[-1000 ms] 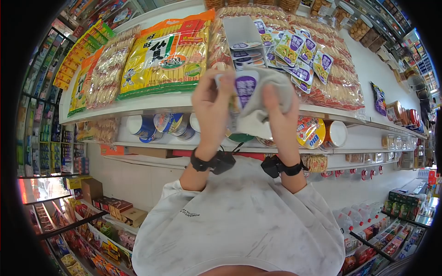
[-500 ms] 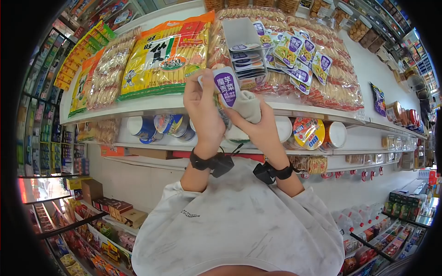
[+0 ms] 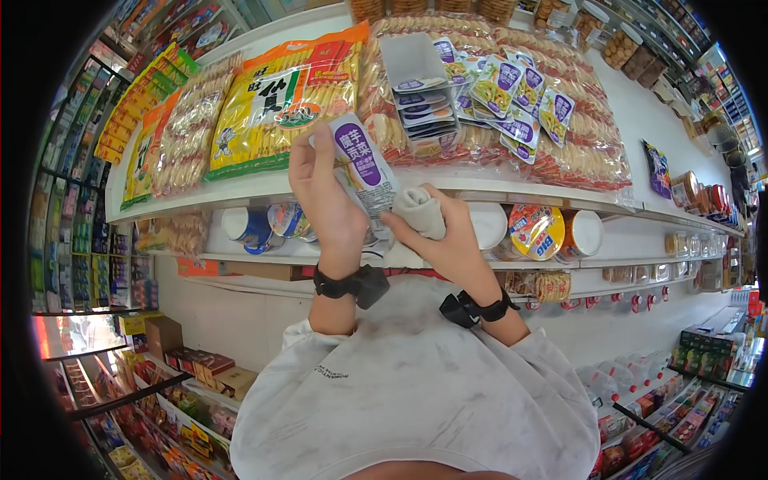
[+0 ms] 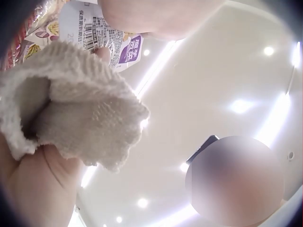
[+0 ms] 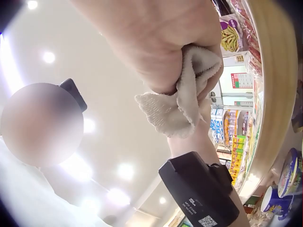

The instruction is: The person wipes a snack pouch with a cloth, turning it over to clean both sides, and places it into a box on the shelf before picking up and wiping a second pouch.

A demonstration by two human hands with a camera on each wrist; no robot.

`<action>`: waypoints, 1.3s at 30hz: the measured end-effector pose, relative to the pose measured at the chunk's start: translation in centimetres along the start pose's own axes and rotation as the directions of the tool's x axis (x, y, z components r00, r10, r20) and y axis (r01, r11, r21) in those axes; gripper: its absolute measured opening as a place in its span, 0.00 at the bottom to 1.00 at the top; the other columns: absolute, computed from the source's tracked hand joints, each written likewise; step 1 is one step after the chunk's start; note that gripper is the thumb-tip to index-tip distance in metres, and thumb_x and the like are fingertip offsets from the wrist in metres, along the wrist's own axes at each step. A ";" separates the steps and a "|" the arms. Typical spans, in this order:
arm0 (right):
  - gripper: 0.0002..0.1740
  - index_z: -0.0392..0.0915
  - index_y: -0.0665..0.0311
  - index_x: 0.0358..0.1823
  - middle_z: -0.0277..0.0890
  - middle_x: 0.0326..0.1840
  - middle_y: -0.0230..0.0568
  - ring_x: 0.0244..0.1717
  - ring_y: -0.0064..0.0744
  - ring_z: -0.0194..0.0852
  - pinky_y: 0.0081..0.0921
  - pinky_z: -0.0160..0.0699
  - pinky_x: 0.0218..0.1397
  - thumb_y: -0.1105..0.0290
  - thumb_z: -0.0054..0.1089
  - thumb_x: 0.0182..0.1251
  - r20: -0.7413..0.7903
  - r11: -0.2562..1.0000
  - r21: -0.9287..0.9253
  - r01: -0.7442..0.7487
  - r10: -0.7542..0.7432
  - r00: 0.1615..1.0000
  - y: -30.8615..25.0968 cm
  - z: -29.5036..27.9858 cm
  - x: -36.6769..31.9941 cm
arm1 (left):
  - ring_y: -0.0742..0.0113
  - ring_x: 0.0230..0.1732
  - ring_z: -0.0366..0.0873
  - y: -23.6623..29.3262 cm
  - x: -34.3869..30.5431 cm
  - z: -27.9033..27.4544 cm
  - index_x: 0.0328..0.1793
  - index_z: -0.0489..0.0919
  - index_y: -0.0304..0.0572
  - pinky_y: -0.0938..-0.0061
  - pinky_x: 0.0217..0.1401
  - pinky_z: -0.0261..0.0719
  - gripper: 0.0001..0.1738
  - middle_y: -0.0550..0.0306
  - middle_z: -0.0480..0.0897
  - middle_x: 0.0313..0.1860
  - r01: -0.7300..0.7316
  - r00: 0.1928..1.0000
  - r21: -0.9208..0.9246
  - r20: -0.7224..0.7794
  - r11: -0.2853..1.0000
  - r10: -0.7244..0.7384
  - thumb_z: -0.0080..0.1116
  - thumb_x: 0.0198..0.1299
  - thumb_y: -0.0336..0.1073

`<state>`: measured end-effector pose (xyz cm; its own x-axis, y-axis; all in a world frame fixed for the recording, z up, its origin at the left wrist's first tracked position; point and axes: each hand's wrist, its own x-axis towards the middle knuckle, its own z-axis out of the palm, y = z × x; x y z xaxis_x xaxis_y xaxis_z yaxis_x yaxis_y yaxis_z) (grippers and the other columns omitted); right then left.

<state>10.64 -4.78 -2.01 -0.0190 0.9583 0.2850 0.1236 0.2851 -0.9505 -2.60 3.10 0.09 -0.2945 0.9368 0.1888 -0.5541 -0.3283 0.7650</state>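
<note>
My left hand [image 3: 324, 196] pinches a white packet with a purple label [image 3: 362, 156], held upright above the shelf edge. In the left wrist view the packet [image 4: 97, 35] shows its printed back with a barcode. A bunched whitish cloth [image 3: 419, 214] is gripped in my right hand [image 3: 454, 240], just right of the packet, with the thumb near the packet's lower edge. The cloth [image 5: 182, 97] hangs in loose folds from the curled fingers in the right wrist view. A grey-white box [image 3: 414, 60] of similar packets stands behind, and loose packets [image 3: 512, 96] lie right of it.
On the shelf [image 3: 264, 189] lie a large yellow snack bag [image 3: 280, 104] at the left and bagged rolled snacks [image 3: 592, 120] at the right. Below are tubs [image 3: 536, 232]. Jars [image 3: 592, 20] stand at the back right.
The packet has moved left and come into fuller view in my left hand. My right hand has drawn in from the right, the cloth now bunched more tightly in it.
</note>
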 end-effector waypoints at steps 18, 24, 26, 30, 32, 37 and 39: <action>0.23 0.75 0.66 0.40 0.70 0.35 0.46 0.38 0.54 0.73 0.39 0.74 0.38 0.79 0.71 0.37 0.130 0.814 -0.385 0.434 -0.417 0.899 0.4 -2.4 0.0 | 0.57 0.71 0.69 -0.5 -4.4 2.8 0.79 0.58 0.33 0.67 0.69 0.69 0.35 0.43 0.67 0.72 -0.116 0.917 0.175 0.398 0.978 0.038 0.57 0.68 0.24; 0.19 0.76 0.65 0.46 0.78 0.44 0.40 0.44 0.42 0.81 0.32 0.78 0.45 0.75 0.75 0.54 0.119 0.951 -0.156 0.266 -0.249 0.961 -0.7 -2.8 -0.4 | 0.52 0.72 0.70 0.5 -3.5 2.4 0.78 0.56 0.30 0.61 0.73 0.69 0.30 0.40 0.70 0.72 0.093 0.944 0.020 0.315 0.995 -0.094 0.43 0.76 0.38; 0.22 0.74 0.66 0.53 0.78 0.50 0.39 0.50 0.34 0.79 0.29 0.77 0.51 0.71 0.73 0.61 -0.227 0.996 0.071 -0.046 0.061 0.972 0.4 -2.6 -2.0 | 0.49 0.71 0.72 1.2 -2.9 2.4 0.77 0.56 0.29 0.59 0.75 0.68 0.30 0.37 0.70 0.71 0.174 0.937 -0.050 0.315 0.984 -0.150 0.38 0.78 0.44; 0.26 0.69 0.69 0.64 0.74 0.60 0.42 0.60 0.27 0.73 0.28 0.72 0.63 0.65 0.67 0.70 -0.623 0.972 0.232 -0.020 0.164 0.765 2.0 -2.9 -1.1 | 0.56 0.69 0.74 0.7 -3.0 1.7 0.78 0.57 0.30 0.65 0.71 0.71 0.30 0.40 0.73 0.70 0.411 0.819 -0.025 0.449 0.911 -0.357 0.40 0.78 0.44; 0.26 0.68 0.68 0.66 0.72 0.63 0.44 0.63 0.27 0.70 0.28 0.70 0.66 0.63 0.61 0.73 -0.695 0.963 0.257 0.081 0.125 0.708 0.9 -2.8 0.0 | 0.59 0.70 0.72 0.8 -4.3 2.0 0.78 0.59 0.31 0.68 0.74 0.66 0.29 0.44 0.74 0.70 0.393 0.784 0.182 0.447 0.901 -0.432 0.40 0.79 0.43; 0.25 0.69 0.68 0.67 0.66 0.73 0.50 0.73 0.41 0.64 0.40 0.60 0.75 0.66 0.57 0.72 -0.439 0.922 -0.196 0.334 -0.387 0.811 -0.6 -1.8 2.5 | 0.66 0.73 0.68 -2.0 -7.0 2.5 0.80 0.57 0.32 0.72 0.77 0.58 0.32 0.51 0.71 0.73 0.425 0.725 0.123 0.547 0.897 -0.419 0.42 0.79 0.46; 0.28 0.69 0.67 0.68 0.64 0.76 0.51 0.77 0.48 0.60 0.46 0.54 0.78 0.68 0.60 0.67 -0.269 0.847 -0.350 0.399 -0.499 0.824 0.0 -1.7 3.3 | 0.64 0.72 0.68 -1.9 -6.9 1.8 0.81 0.56 0.33 0.70 0.77 0.60 0.33 0.50 0.69 0.74 0.551 0.706 -0.143 0.604 0.822 -0.369 0.41 0.79 0.48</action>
<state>12.29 -1.65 -0.85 0.1895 0.6424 0.7426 0.4440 0.6185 -0.6484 1.94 -2.56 -1.55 0.4668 0.8556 0.2236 -0.7292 0.2293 0.6447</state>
